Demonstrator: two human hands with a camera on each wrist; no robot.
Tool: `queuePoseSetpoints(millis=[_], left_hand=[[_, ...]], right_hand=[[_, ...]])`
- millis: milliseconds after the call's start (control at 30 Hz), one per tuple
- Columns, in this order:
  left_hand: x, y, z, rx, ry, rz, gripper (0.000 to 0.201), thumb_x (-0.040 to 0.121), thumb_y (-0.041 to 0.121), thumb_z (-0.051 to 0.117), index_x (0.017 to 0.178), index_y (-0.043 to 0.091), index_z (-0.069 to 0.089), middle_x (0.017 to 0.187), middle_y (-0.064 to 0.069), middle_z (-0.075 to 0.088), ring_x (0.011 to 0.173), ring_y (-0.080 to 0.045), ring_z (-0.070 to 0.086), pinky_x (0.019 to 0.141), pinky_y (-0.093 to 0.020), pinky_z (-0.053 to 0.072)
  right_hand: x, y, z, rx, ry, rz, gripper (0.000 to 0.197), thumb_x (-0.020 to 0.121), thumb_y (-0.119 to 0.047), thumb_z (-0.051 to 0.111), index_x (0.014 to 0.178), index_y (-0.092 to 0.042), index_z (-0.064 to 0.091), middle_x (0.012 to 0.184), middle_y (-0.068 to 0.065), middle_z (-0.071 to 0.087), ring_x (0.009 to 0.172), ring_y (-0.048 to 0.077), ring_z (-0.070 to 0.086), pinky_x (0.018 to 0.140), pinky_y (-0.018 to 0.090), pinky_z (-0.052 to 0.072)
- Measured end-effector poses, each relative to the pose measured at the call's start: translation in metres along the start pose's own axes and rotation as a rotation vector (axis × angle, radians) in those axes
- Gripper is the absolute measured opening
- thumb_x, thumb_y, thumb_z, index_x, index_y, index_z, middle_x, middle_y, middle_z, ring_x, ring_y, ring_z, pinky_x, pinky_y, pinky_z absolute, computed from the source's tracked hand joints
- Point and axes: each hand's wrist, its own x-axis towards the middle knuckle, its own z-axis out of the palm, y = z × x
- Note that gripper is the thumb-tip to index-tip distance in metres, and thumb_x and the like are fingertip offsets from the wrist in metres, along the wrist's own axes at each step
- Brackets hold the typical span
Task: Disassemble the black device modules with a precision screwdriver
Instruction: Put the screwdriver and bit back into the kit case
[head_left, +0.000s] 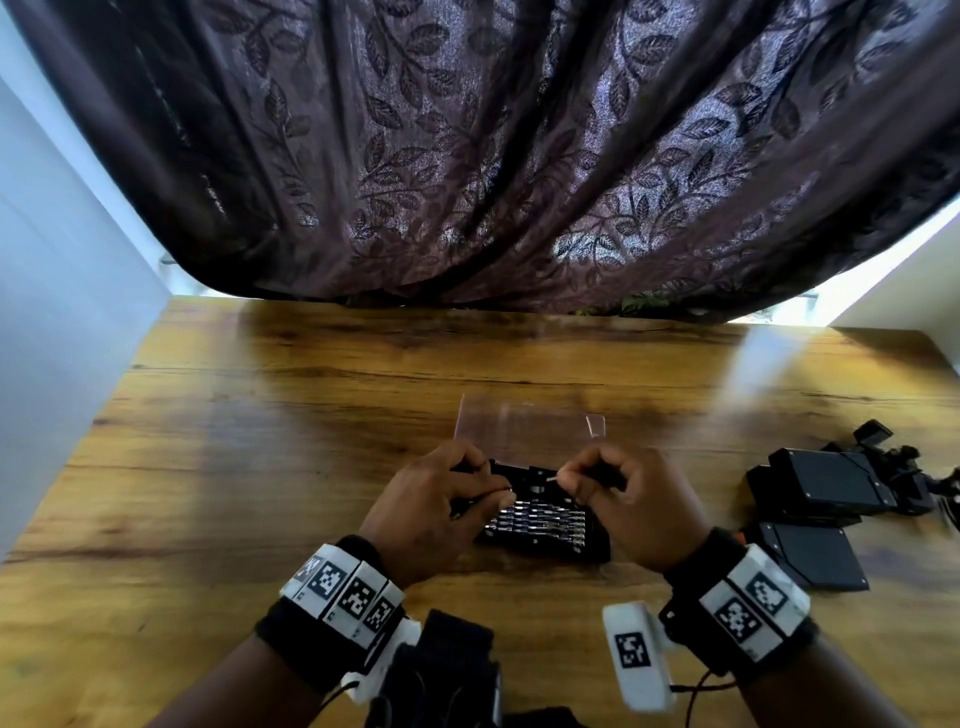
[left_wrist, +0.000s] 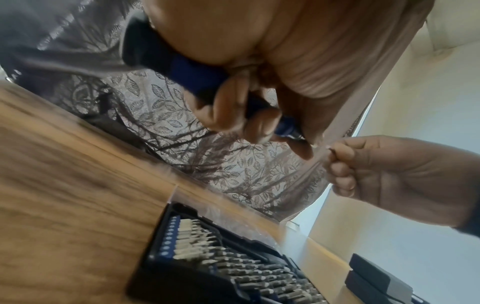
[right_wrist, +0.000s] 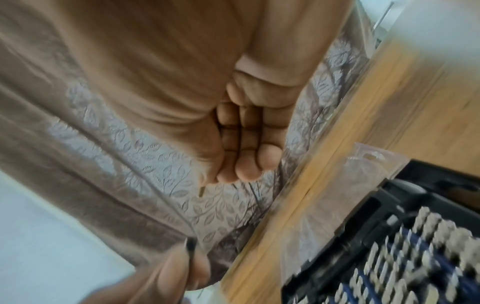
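My left hand (head_left: 447, 499) grips a precision screwdriver with a blue and black handle (left_wrist: 192, 76), its socket end (right_wrist: 190, 245) pointing toward my right hand. My right hand (head_left: 613, 483) pinches a thin metal bit (head_left: 551, 477) between thumb and forefinger, its tip (right_wrist: 202, 191) a short gap from the screwdriver's end. Both hands hover over an open black bit case (head_left: 540, 525) holding rows of silver bits. The black device modules (head_left: 826, 483) lie untouched on the table to the right.
The case's clear lid (head_left: 524, 431) lies open toward the far side. A flat black module (head_left: 815, 556) sits near the right front. A dark leaf-patterned curtain (head_left: 467, 156) hangs behind the wooden table (head_left: 260, 415). A black strap lies at the near edge.
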Motion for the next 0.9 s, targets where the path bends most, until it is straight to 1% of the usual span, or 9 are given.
queuePoseSetpoints(millis=[33,100,200,267,333,433,600,733,900], left_hand=[[-0.001,-0.002,-0.002,-0.034,0.014,-0.006,0.005,0.094,0.043,0.067,0.096,0.041,0.071,0.099,0.024,0.055,0.084,0.002,0.061,0.065,-0.008,0.045],[-0.004,-0.007,-0.003,-0.05,0.046,0.0,0.009,0.095,0.039,0.068,0.097,0.048,0.066,0.099,0.023,0.055,0.085,0.001,0.061,0.067,-0.007,0.046],[-0.005,-0.018,0.0,0.003,0.034,0.01,0.03,0.102,0.029,0.06,0.13,0.033,0.066,0.11,0.02,0.051,0.097,0.003,0.054,0.075,-0.004,0.042],[-0.002,-0.023,0.001,0.016,-0.029,-0.001,0.042,0.105,0.021,0.053,0.146,0.03,0.053,0.114,0.016,0.047,0.097,0.004,0.05,0.076,-0.004,0.039],[0.003,-0.025,0.001,0.071,-0.097,0.016,0.047,0.105,0.018,0.051,0.15,0.031,0.048,0.114,0.013,0.045,0.097,0.004,0.047,0.077,-0.006,0.037],[0.019,-0.023,-0.001,0.122,-0.136,0.023,0.043,0.102,0.02,0.058,0.143,0.032,0.056,0.111,0.016,0.049,0.1,0.008,0.048,0.08,-0.006,0.038],[0.053,-0.015,0.008,0.114,-0.164,-0.054,0.032,0.092,0.024,0.074,0.124,0.025,0.071,0.115,0.01,0.058,0.104,-0.002,0.056,0.094,-0.02,0.048],[0.079,-0.009,0.026,0.172,-0.298,-0.057,0.028,0.094,0.021,0.071,0.123,0.022,0.072,0.112,0.008,0.059,0.11,-0.01,0.055,0.102,-0.031,0.048],[0.096,-0.007,0.047,0.261,-0.427,-0.069,0.026,0.094,0.021,0.07,0.12,0.022,0.073,0.115,0.005,0.062,0.109,-0.009,0.056,0.103,-0.032,0.044]], right_hand=[[0.001,0.003,-0.006,-0.003,0.024,0.021,0.016,0.088,-0.019,0.078,0.081,-0.031,0.071,0.078,-0.018,0.072,0.072,0.005,0.069,0.064,0.022,0.055],[0.003,0.009,-0.017,0.001,0.057,0.057,0.012,0.09,-0.022,0.075,0.082,-0.03,0.071,0.075,-0.015,0.072,0.068,0.007,0.067,0.065,0.028,0.057],[0.0,0.018,-0.026,0.093,0.086,0.088,0.012,0.094,-0.023,0.069,0.083,-0.027,0.07,0.072,0.0,0.07,0.065,0.023,0.066,0.067,0.045,0.057],[-0.005,0.026,-0.03,0.122,0.083,0.121,0.013,0.096,-0.021,0.067,0.083,-0.024,0.069,0.072,0.006,0.069,0.066,0.03,0.065,0.067,0.047,0.057],[-0.012,0.036,-0.03,0.124,0.065,0.154,0.013,0.096,-0.021,0.065,0.083,-0.022,0.068,0.071,0.007,0.068,0.065,0.028,0.065,0.065,0.042,0.055],[-0.026,0.056,-0.027,0.135,0.025,0.218,0.014,0.097,-0.023,0.064,0.084,-0.021,0.067,0.07,0.004,0.067,0.063,0.019,0.063,0.063,0.033,0.053],[-0.047,0.102,-0.009,0.139,0.0,0.394,0.017,0.098,-0.027,0.065,0.081,-0.024,0.067,0.068,0.001,0.068,0.063,0.016,0.063,0.071,0.048,0.056],[-0.062,0.128,0.004,0.198,-0.035,0.487,0.015,0.096,-0.033,0.066,0.082,-0.031,0.069,0.072,0.001,0.07,0.067,0.015,0.065,0.076,0.046,0.056],[-0.064,0.134,0.009,0.227,-0.004,0.499,0.012,0.095,-0.036,0.067,0.085,-0.03,0.068,0.073,0.0,0.071,0.069,0.016,0.067,0.077,0.045,0.057]])
